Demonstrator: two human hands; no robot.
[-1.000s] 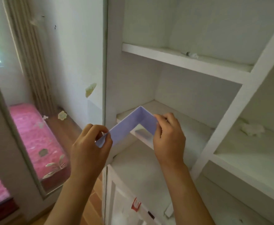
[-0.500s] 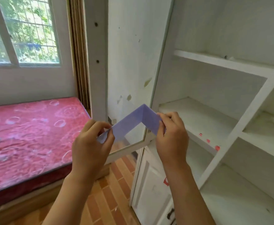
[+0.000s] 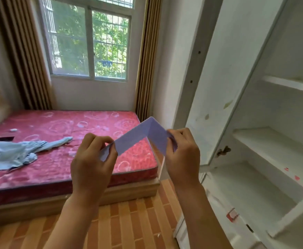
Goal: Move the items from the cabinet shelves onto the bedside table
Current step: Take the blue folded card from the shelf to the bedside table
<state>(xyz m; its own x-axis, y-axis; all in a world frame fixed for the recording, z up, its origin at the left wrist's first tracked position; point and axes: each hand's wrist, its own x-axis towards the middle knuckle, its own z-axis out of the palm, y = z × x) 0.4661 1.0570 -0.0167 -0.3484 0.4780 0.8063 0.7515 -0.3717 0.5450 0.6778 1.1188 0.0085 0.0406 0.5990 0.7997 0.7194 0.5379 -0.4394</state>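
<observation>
Pinching folded purple card [image 3: 143,137] between left hand [image 3: 91,164] and right hand [image 3: 183,155].

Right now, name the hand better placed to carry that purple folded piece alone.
Left, probably: the left hand and right hand each pinch an end of the purple folded piece, but the left holds the longer arm.

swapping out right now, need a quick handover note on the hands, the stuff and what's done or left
Left hand: pinching the left end of the folded purple card.
Right hand: pinching its right end. The card is held in the air in front of the bed, bent into a peak.
Cabinet: door open at the right; the shelves in view look bare apart from some red specks.
Done: card is off the shelf.
Left: set it on the bedside table, which is not in view.
</observation>
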